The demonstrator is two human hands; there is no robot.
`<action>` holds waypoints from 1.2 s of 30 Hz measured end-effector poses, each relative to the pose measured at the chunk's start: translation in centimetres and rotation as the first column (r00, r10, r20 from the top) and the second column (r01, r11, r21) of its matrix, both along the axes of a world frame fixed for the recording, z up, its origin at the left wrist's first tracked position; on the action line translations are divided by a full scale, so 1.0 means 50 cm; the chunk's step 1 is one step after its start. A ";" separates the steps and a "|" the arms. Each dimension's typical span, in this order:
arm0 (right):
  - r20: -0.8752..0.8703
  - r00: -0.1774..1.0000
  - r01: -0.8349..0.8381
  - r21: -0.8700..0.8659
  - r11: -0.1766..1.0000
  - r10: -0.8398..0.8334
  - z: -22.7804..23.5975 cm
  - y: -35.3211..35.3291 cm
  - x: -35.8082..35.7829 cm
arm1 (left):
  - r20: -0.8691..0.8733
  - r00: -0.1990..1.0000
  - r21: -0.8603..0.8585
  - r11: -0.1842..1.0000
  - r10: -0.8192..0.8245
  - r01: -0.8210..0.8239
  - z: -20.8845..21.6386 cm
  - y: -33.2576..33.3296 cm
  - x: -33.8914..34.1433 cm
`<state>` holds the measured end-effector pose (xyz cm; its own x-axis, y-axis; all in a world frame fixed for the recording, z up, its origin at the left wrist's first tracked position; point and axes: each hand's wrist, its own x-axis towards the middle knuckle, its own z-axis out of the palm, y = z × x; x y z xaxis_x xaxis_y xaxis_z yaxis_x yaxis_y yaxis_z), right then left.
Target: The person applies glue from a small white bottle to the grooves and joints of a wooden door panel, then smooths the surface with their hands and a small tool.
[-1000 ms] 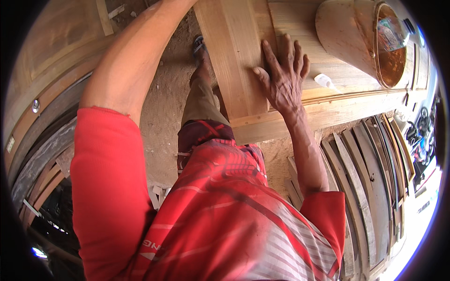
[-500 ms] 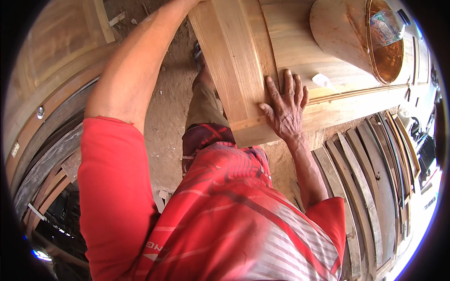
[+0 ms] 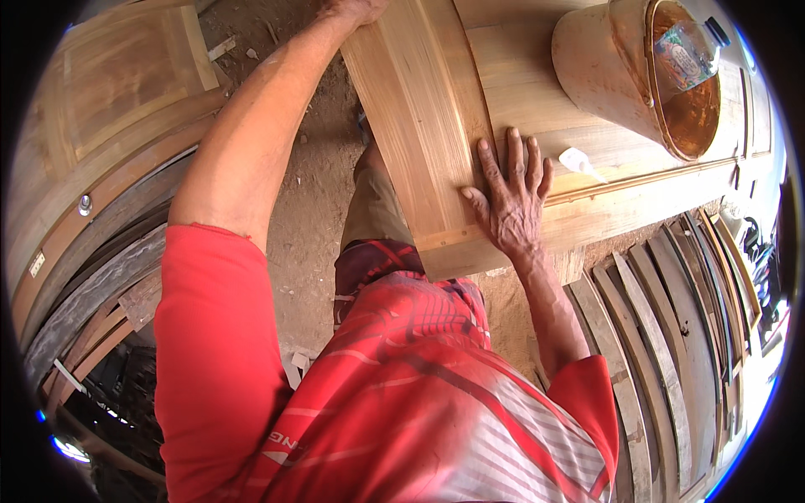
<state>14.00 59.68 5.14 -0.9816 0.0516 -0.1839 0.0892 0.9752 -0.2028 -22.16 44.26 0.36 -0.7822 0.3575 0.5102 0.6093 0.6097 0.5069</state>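
A pale wooden door panel (image 3: pixel 411 109) lies in front of me, its near corner close to my waist. My right hand (image 3: pixel 513 205) rests flat on its near edge, the fingers spread and pointing away from me. It holds nothing. At the top of the view my left hand (image 3: pixel 356 10) is at the panel's left edge, the arm stretched far forward. Its fingers are mostly cut off by the picture's border, so their grip is hidden. Beyond my right hand, a small white plastic piece (image 3: pixel 579 161) lies on the panel.
A stained bucket (image 3: pixel 599 80) on the panel holds a clear plastic bottle (image 3: pixel 688 54). Several wooden boards (image 3: pixel 650 335) lean at the right. Another wooden door (image 3: pixel 126 75) and stacked timber (image 3: pixel 109 243) stand at the left, above a dirt floor (image 3: pixel 306 218).
The view has shifted slightly, so most things sit a little lower. More of my left hand now shows at the top. My right hand stays flat on the panel.
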 end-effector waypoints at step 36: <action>-0.137 0.972 0.151 -0.251 0.956 -0.189 -0.002 0.030 0.028 | -0.050 0.999 -0.315 0.949 0.001 -0.016 0.006 -0.017 -0.005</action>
<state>15.41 61.16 5.04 -0.9795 0.1940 -0.0545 0.1975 0.8701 -0.4516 -22.41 43.42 0.66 -0.7633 0.4997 0.4095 0.6223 0.7391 0.2578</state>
